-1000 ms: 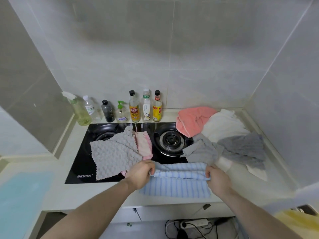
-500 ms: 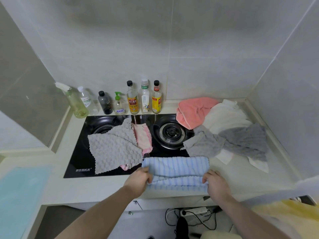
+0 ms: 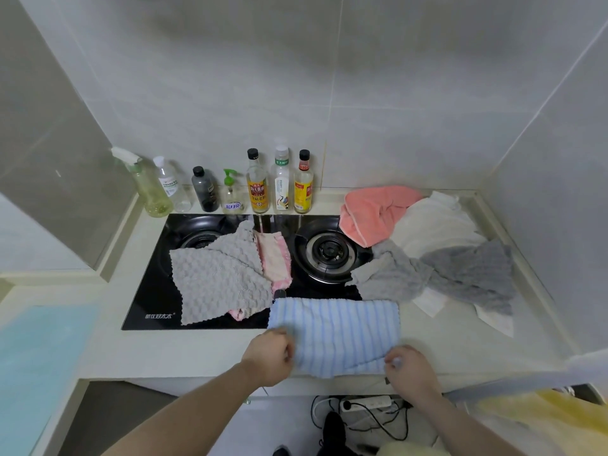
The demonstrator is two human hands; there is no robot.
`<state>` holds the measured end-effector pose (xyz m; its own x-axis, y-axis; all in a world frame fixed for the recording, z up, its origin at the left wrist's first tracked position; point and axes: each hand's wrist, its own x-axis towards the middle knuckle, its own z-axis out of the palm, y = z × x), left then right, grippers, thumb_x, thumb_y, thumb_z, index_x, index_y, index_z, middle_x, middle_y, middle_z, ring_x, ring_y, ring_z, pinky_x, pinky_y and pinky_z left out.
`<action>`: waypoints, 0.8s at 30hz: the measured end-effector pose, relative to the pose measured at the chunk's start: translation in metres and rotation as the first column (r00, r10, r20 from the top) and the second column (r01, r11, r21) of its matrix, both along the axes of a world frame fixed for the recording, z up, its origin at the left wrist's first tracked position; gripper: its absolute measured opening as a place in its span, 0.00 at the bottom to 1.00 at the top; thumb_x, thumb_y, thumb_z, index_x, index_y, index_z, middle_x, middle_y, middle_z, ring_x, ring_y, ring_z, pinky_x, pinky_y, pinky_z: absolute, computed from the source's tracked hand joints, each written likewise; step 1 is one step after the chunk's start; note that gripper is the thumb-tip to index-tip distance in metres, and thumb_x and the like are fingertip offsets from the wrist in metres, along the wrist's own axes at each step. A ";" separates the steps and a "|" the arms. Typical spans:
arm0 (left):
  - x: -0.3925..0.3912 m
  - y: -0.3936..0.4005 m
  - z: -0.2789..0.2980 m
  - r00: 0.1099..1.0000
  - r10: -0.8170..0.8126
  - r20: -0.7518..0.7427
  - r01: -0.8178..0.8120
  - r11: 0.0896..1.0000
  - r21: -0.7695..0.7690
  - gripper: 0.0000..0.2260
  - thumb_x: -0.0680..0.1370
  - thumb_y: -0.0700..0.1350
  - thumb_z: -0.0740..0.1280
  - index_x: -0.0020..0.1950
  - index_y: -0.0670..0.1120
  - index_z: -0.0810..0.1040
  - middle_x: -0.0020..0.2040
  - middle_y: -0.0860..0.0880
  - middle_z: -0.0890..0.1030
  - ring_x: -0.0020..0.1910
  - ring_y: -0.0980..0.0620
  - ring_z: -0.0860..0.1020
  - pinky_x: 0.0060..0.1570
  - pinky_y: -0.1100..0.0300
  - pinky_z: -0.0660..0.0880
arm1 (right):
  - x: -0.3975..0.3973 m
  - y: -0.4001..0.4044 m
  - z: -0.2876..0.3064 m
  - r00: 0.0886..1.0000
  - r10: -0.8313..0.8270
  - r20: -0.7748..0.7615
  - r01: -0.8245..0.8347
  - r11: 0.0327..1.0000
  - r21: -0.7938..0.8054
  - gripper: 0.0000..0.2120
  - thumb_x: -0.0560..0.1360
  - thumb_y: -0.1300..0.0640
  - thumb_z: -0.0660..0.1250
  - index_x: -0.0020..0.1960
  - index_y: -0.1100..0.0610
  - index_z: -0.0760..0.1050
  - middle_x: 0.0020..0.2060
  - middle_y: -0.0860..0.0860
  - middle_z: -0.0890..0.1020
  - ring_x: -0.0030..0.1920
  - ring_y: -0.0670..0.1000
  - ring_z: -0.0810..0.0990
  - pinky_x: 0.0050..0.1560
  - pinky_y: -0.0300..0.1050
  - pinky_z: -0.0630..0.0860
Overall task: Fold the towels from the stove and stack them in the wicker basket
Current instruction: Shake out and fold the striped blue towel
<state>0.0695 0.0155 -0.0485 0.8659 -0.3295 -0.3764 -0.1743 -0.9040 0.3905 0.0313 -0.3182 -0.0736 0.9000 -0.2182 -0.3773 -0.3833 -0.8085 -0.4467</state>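
A blue striped towel [image 3: 335, 334] lies flat on the counter's front edge, just in front of the black stove [image 3: 158, 291]. My left hand [image 3: 269, 357] pinches its near left corner and my right hand [image 3: 409, 368] pinches its near right corner. On the stove's left burner lie a grey bobbled towel [image 3: 217, 278] and a pink one [image 3: 274, 258] partly under it. To the right sit a coral towel [image 3: 371, 212], a white towel [image 3: 434, 228] and two grey towels [image 3: 391, 274], [image 3: 473, 274]. No wicker basket is in view.
Several bottles [image 3: 256, 185] stand in a row along the back wall behind the stove. A light blue mat [image 3: 36, 357] covers the lower counter at the left. A power strip with cables [image 3: 365, 404] lies on the floor below. Something yellow [image 3: 559, 419] shows at the lower right.
Both hands pulled the blue towel's edge back toward me, from the far side to the counter's front edge. The towel now lies spread flat.
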 end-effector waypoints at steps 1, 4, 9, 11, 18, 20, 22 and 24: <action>0.001 -0.006 0.001 1.000 -0.001 0.000 0.001 1.000 -0.014 0.08 0.75 0.47 0.63 0.51 0.52 0.78 0.52 0.57 0.75 0.55 0.54 0.74 0.50 0.62 0.72 | 0.003 0.000 0.002 0.999 -0.044 0.016 0.043 0.999 0.025 0.05 0.73 0.56 0.69 0.42 0.47 0.81 0.45 0.45 0.81 0.45 0.47 0.80 0.48 0.45 0.78; 0.005 -0.027 0.005 0.998 -0.032 -0.055 0.031 0.999 -0.006 0.15 0.77 0.48 0.64 0.63 0.52 0.76 0.65 0.55 0.71 0.66 0.51 0.70 0.60 0.59 0.72 | 0.012 -0.004 0.005 0.994 -0.105 0.035 0.101 0.991 0.090 0.04 0.75 0.59 0.68 0.45 0.52 0.82 0.47 0.50 0.82 0.45 0.50 0.80 0.45 0.44 0.77; 0.012 -0.054 0.003 0.975 -0.101 -0.196 0.117 0.990 0.074 0.29 0.76 0.50 0.66 0.78 0.54 0.64 0.81 0.51 0.56 0.78 0.46 0.59 0.74 0.50 0.64 | 0.032 -0.016 0.007 0.982 -0.184 -0.040 0.189 0.962 0.197 0.09 0.77 0.60 0.67 0.58 0.56 0.79 0.57 0.52 0.80 0.43 0.49 0.79 0.37 0.35 0.75; 0.016 -0.062 0.002 0.968 -0.106 -0.226 0.134 0.985 0.112 0.33 0.76 0.51 0.66 0.80 0.55 0.59 0.82 0.50 0.51 0.79 0.45 0.56 0.74 0.48 0.63 | 0.041 -0.019 0.004 0.973 -0.218 -0.079 0.230 0.943 0.240 0.19 0.77 0.58 0.69 0.67 0.58 0.73 0.59 0.53 0.77 0.52 0.54 0.78 0.49 0.44 0.76; 0.024 -0.076 -0.001 0.937 -0.069 -0.343 0.128 0.980 0.153 0.35 0.77 0.53 0.66 0.81 0.59 0.55 0.83 0.54 0.42 0.82 0.45 0.49 0.75 0.43 0.63 | 0.070 -0.022 -0.006 0.926 -0.314 -0.210 0.370 0.866 0.337 0.34 0.72 0.57 0.76 0.73 0.63 0.65 0.58 0.57 0.79 0.55 0.57 0.80 0.56 0.49 0.76; 0.025 -0.078 -0.004 0.932 -0.056 -0.357 0.119 0.980 0.158 0.34 0.76 0.54 0.65 0.81 0.59 0.56 0.83 0.55 0.41 0.82 0.45 0.49 0.75 0.42 0.63 | 0.077 -0.023 -0.004 0.912 -0.330 -0.244 0.401 0.840 0.364 0.33 0.72 0.57 0.77 0.71 0.63 0.66 0.55 0.56 0.79 0.52 0.56 0.79 0.53 0.47 0.75; 0.025 -0.079 -0.006 0.929 -0.035 -0.368 0.097 0.984 0.152 0.34 0.76 0.54 0.66 0.81 0.59 0.57 0.83 0.56 0.41 0.82 0.45 0.50 0.75 0.43 0.63 | 0.085 -0.023 -0.004 0.892 -0.350 -0.285 0.442 0.808 0.389 0.30 0.71 0.58 0.78 0.67 0.62 0.68 0.52 0.56 0.77 0.49 0.56 0.77 0.53 0.48 0.75; 0.025 -0.080 -0.007 0.931 -0.004 -0.364 0.059 0.988 0.140 0.34 0.75 0.54 0.66 0.80 0.59 0.59 0.83 0.56 0.42 0.81 0.45 0.51 0.74 0.44 0.65 | 0.091 -0.024 -0.004 0.873 -0.377 -0.310 0.481 0.771 0.418 0.25 0.70 0.59 0.79 0.60 0.60 0.69 0.53 0.57 0.78 0.49 0.56 0.78 0.55 0.51 0.76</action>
